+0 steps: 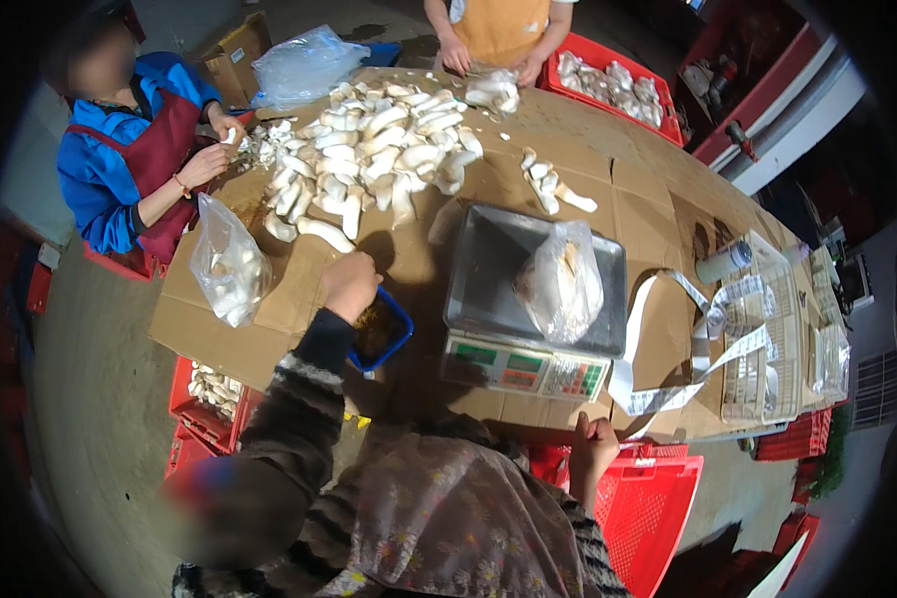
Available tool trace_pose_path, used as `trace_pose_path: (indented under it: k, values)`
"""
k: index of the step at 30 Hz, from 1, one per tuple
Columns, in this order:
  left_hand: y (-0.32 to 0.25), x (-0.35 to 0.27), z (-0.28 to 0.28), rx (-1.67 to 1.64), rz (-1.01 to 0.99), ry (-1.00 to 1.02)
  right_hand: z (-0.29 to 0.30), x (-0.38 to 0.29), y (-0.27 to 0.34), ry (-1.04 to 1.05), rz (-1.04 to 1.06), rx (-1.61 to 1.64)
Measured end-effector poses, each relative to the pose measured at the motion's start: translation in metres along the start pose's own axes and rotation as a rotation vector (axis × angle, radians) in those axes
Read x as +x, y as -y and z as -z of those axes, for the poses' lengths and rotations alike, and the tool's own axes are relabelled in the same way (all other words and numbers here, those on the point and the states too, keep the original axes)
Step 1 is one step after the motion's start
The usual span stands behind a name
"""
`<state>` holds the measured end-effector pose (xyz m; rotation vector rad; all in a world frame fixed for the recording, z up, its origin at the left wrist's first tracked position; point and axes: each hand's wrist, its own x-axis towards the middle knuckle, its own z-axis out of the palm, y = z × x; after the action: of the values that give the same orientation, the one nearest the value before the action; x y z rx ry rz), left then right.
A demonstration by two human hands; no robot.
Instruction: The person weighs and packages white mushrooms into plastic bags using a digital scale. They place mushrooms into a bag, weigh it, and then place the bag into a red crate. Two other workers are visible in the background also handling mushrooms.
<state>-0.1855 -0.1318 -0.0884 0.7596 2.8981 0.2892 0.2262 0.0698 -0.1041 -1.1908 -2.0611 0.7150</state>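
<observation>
My left hand reaches over the near side of the table, beside a small blue tray with brown matter in it. Its fingers are curled and turned away, so anything in them is hidden. Just beyond lies a king oyster mushroom at the edge of a large mushroom pile. My right hand is held at the table's front edge with fingers curled and thumb up; whether it holds something small cannot be seen. Between the hands stands a digital scale, its metal pan bearing a plastic bag of mushrooms.
A bag of mushrooms sits left; several loose mushrooms lie behind the scale. A label strip trails to a white basket. Two co-workers handle mushrooms across the table. Red crates stand below the front edge.
</observation>
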Motion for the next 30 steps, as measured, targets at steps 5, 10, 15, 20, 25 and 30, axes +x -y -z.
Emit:
trace_pose_path:
  k: [5,10,15,20,25,30]
  values:
    - [-0.021,0.0,-0.052,-0.144,-0.283,-0.201,-0.004,0.006,-0.002,0.0,0.039,-0.047]
    - [-0.036,0.023,-0.061,-0.159,-0.393,-0.223,-0.012,0.014,0.001,-0.001,0.077,-0.124]
    - [-0.014,0.101,-0.023,-0.204,0.09,-0.262,-0.019,0.028,0.021,0.008,0.027,0.003]
    - [0.009,0.167,-0.02,-0.171,-0.048,-0.27,-0.012,0.088,0.094,0.035,0.068,0.28]
    - [0.01,0.182,-0.018,-0.061,-0.24,-0.217,-0.02,0.136,0.181,0.175,0.307,-0.309]
    - [-0.028,0.138,0.07,-0.319,-0.247,-0.293,-0.008,0.151,0.187,0.195,-0.012,-0.127]
